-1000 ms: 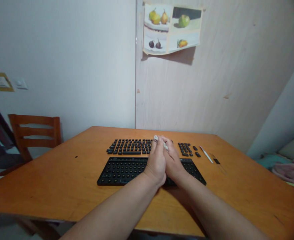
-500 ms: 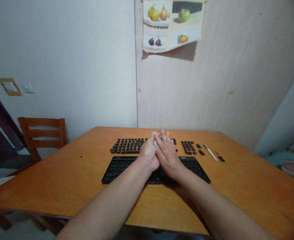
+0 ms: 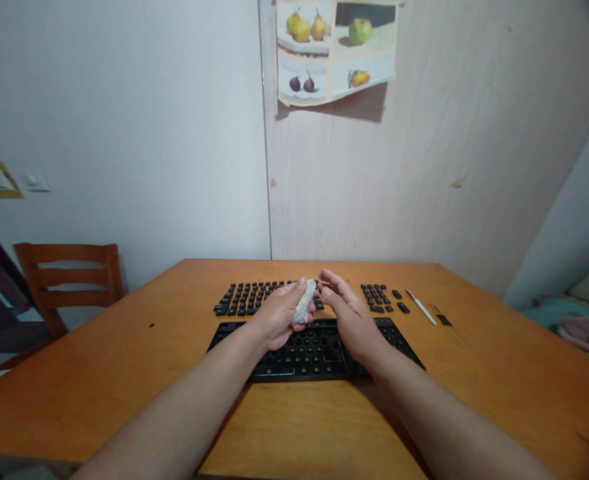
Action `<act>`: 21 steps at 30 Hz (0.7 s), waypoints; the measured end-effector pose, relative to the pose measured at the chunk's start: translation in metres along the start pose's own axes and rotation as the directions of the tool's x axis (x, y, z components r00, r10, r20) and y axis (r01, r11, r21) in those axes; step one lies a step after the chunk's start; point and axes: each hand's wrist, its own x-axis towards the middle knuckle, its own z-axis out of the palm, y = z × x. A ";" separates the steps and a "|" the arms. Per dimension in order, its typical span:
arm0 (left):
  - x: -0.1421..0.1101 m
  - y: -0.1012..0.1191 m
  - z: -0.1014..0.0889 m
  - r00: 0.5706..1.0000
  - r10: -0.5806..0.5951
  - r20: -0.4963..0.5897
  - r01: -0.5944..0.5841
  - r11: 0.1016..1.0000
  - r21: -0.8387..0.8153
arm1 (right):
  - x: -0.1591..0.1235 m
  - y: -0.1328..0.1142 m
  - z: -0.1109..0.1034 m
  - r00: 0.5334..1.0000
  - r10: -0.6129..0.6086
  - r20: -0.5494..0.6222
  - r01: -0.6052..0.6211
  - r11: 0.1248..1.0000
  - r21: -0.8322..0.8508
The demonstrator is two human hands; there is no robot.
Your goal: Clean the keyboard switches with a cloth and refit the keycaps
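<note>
In my left hand (image 3: 277, 316) is a pale grey, rough-surfaced soft lump (image 3: 304, 301), gripped between thumb and fingers; whether it is putty or a crumpled wad I cannot tell. My right hand (image 3: 350, 316) is just to the right, fingers apart and slightly curled, holding nothing. Both hands are above a black keyboard base (image 3: 294, 363) whose keycaps are off, showing rows of small round spots. Behind it, loose black keycaps (image 3: 247, 298) lie in keyboard order, partly hidden by my hands. More keycaps (image 3: 374, 297) form the number-pad block at right.
A white pen-like stick (image 3: 421, 307) and a small black tool with thin wires (image 3: 443, 320) lie right of the keycaps. One small black piece (image 3: 151, 326) is on the wooden table (image 3: 124, 373) at left. A wooden chair (image 3: 69, 273) stands beyond the left edge.
My hands were pressed together around the lump; now they have parted. The right hand has moved off to the right, leaving the lump exposed in my left hand. The view has shifted slightly.
</note>
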 end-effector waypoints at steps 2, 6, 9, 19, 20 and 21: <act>-0.004 -0.002 -0.002 0.999 -0.025 0.022 0.025 0.999 0.030 | 0.001 -0.002 -0.001 0.997 0.081 0.011 -0.082 0.993 0.085; -0.008 -0.006 -0.002 0.995 -0.064 0.076 0.062 0.998 0.029 | 0.000 0.000 -0.001 0.981 0.150 0.124 -0.172 0.968 0.184; -0.010 -0.008 -0.003 0.989 -0.099 0.108 0.097 0.995 0.025 | -0.003 0.001 0.003 0.960 0.130 0.248 -0.197 0.943 0.268; -0.016 -0.004 -0.006 0.980 -0.145 0.134 0.129 0.984 0.122 | -0.004 -0.004 0.001 0.998 0.049 0.039 -0.048 0.999 -0.021; -0.016 -0.003 -0.006 0.982 -0.144 0.119 0.125 0.980 0.155 | -0.004 -0.004 0.001 0.999 0.036 0.012 -0.036 0.997 -0.066; -0.016 -0.002 -0.007 0.985 -0.140 0.102 0.119 0.975 0.190 | -0.004 -0.005 0.000 1.000 0.030 -0.005 -0.030 0.994 -0.105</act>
